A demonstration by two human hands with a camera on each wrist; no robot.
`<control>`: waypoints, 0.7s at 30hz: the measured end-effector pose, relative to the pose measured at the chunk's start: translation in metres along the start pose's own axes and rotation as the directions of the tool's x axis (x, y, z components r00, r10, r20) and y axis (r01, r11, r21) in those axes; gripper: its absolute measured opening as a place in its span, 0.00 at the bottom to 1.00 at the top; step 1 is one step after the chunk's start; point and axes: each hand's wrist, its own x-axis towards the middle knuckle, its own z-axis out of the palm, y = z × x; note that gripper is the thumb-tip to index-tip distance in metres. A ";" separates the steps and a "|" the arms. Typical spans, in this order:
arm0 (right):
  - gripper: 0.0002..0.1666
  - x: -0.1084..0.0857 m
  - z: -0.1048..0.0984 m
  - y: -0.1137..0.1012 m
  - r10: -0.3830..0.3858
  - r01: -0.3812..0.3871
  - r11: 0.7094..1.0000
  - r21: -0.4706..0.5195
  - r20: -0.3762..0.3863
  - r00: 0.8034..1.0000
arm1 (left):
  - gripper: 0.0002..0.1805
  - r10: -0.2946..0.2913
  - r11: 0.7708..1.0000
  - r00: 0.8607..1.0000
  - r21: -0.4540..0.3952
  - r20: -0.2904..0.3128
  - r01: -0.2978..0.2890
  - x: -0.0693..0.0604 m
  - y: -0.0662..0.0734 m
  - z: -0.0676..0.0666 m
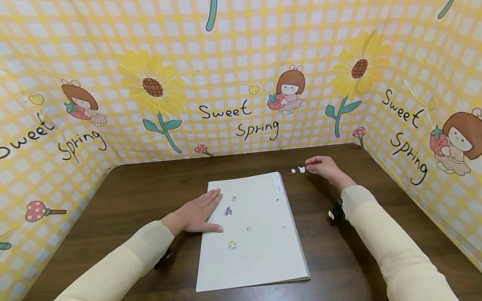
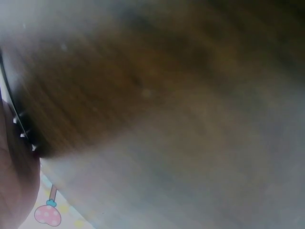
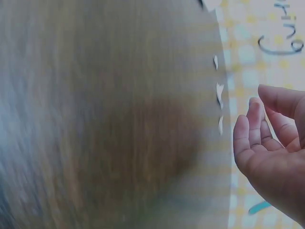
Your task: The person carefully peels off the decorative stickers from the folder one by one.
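A white folder [image 1: 260, 259] lies on the table with several small stickers on it, among them a purple one [image 1: 228, 211] and a yellow one [image 1: 232, 245]. My left hand [image 1: 201, 211] rests flat across the folder's left edge, fingers spread. At the far right, my right hand [image 1: 323, 167] hovers by a row of small white cut-out pieces, including a larger piece [image 1: 302, 169] and a smaller one [image 1: 293, 171]. In the right wrist view, the fingers of my right hand [image 3: 271, 138] are loosely bent, with nothing visible between them; a white piece [image 3: 220, 125] lies nearby.
The brown table [image 1: 150, 184] ends at a yellow checked cloth [image 1: 226, 62] that stands behind and on both sides. A printed label [image 1: 278, 184] sits at the folder's top right corner. Two small round marks are along the folder's right side.
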 end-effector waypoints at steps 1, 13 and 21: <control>0.21 0.000 0.002 -0.002 -0.003 0.003 1.000 0.008 0.006 1.000 | 0.62 0.004 1.000 1.000 -0.004 -0.007 -0.004 0.000 0.000 0.000; 0.21 -0.014 0.042 -0.032 -0.022 0.018 0.999 0.035 0.116 0.993 | 0.63 0.009 1.000 1.000 -0.008 -0.018 -0.009 -0.001 0.000 0.001; 0.17 -0.032 0.073 -0.054 -0.084 0.075 0.996 0.050 0.218 0.972 | 0.63 -0.005 1.000 1.000 -0.006 -0.003 0.005 0.000 -0.001 0.002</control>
